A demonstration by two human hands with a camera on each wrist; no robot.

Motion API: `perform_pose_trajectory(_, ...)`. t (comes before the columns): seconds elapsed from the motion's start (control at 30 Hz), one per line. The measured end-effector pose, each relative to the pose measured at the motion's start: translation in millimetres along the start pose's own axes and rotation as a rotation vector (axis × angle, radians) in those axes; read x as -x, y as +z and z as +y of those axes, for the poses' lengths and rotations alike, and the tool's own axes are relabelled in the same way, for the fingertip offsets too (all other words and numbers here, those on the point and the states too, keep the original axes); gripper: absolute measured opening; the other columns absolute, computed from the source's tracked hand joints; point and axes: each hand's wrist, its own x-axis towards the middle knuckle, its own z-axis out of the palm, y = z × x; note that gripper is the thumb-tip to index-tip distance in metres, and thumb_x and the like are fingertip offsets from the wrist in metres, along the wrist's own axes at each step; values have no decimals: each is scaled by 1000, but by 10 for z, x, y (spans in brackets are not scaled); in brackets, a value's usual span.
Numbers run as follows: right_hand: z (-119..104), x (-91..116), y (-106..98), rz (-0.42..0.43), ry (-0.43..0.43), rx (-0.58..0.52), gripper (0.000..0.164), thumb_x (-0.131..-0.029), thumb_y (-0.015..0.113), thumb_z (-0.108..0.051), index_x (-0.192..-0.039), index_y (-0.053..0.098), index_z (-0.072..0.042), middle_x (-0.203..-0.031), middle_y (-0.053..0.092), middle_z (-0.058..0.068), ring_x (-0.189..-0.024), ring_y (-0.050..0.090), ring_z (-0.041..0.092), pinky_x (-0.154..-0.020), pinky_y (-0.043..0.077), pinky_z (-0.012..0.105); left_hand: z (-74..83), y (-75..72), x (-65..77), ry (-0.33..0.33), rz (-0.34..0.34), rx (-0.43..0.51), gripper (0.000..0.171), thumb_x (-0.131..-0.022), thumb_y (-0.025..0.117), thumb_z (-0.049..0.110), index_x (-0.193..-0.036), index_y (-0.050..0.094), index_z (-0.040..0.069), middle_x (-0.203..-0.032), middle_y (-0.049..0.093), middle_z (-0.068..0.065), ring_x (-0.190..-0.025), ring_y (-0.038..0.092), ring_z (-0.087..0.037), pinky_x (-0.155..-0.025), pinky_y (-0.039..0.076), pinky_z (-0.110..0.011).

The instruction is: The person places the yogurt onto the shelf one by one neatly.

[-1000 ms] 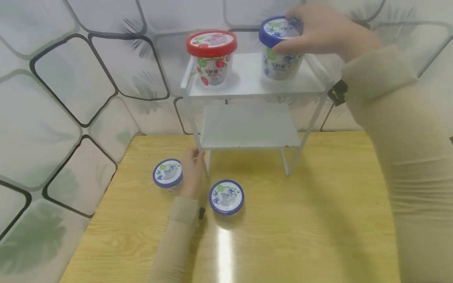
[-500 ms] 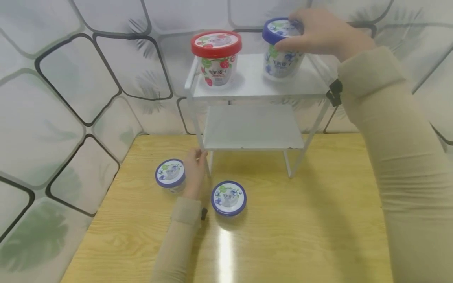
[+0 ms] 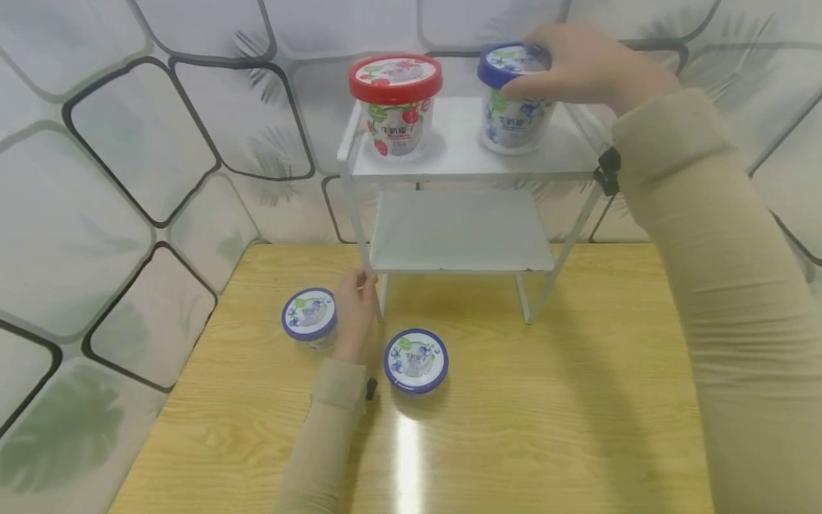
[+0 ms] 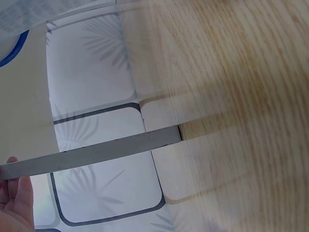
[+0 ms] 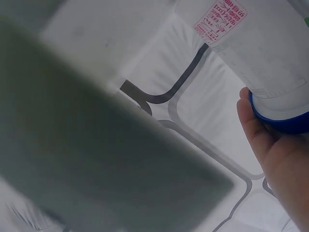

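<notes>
While I have the right hand (image 3: pixel 578 68) clamped on a blue-lidded cup (image 3: pixel 517 125) near the right edge of the top shelf (image 3: pixel 456 146), I cannot tell whether its base touches down. By that shelf's left edge stands a red-lidded cup (image 3: pixel 397 121), upright. My left hand (image 3: pixel 353 307) pinches the front left leg (image 4: pixel 106 150) beside the lower shelf (image 3: pixel 462 232), at its front left corner. On the surface (image 3: pixel 514 400), I see a second blue-lidded cup (image 3: pixel 310 314) just beside that hand, toward the left edge, and a third blue-lidded cup (image 3: pixel 416 360) nearer the front edge.
</notes>
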Motion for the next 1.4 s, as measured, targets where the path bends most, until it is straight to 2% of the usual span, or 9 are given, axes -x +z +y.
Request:
perform_pose_trajectory(0.37, 32, 30, 13, -10, 1, 17, 85, -83, 51, -49, -139, 12, 1, -130, 33, 30, -114, 34, 46, -96, 27, 58, 8, 7, 13, -1, -5, -1, 16, -88, 53, 14, -97, 56, 0, -99, 60, -15, -93, 58, -24, -77, 51, -31)
perform_pose_trajectory(0.83, 1, 44, -2, -38, -3, 9, 85, -84, 51, -48, -139, 9, 2, -132, 29, 30, -116, 32, 46, -97, 25, 59, 23, -11, 2, -2, 5, 8, 14, -88, 54, 13, -95, 57, 1, -95, 60, -13, -91, 58, -22, -76, 51, -30)
perform_pose_trajectory(1.0, -2, 49, 13, -27, 2, -8, 85, -84, 50, -48, -140, 7, 0, -134, 27, 29, -118, 28, 46, -98, 22, 59, 4, -16, -8, -2, 8, 0, 15, -88, 54, 13, -95, 57, 0, -95, 60, -14, -91, 58, -23, -76, 51, -30)
perform_pose_trajectory(1.1, 12, 52, 16, -15, 6, -50, 84, -85, 49, -49, -141, 4, -3, -139, 20, 27, -124, 20, 44, -102, 15, 58, -7, -20, -10, -3, 12, 2, 15, -88, 54, 13, -95, 56, 0, -95, 61, -14, -91, 58, -23, -77, 51, -30)
perform_pose_trajectory(1.17, 31, 57, 17, 4, -1, -85, 82, -86, 47, -47, -141, 3, -5, -142, 15, 25, -128, 12, 42, -104, 9, 56, -9, -26, -11, 4, 15, 5, 14, -87, 54, 12, -95, 56, 0, -94, 60, -14, -90, 58, -23, -77, 51, -31)
perform_pose_trajectory(1.27, 61, 76, 27, 78, -19, -133, 75, -89, 44, -43, -141, 6, -6, -144, 10, 20, -130, 6, 36, -106, 2, 49, -14, -30, -19, 20, 18, 4, 15, -88, 54, 12, -95, 56, 0, -93, 60, -14, -90, 58, -24, -76, 51, -31)
perform_pose_trajectory(1.4, 74, 126, 98, 240, -53, -181, 64, -90, 45, -39, -139, 21, -4, -141, 23, 17, -129, 18, 31, -108, 7, 40, -18, -27, -31, 35, 24, 1, 15, -88, 54, 12, -94, 56, -1, -93, 61, -15, -90, 58, -24, -75, 52, -30)
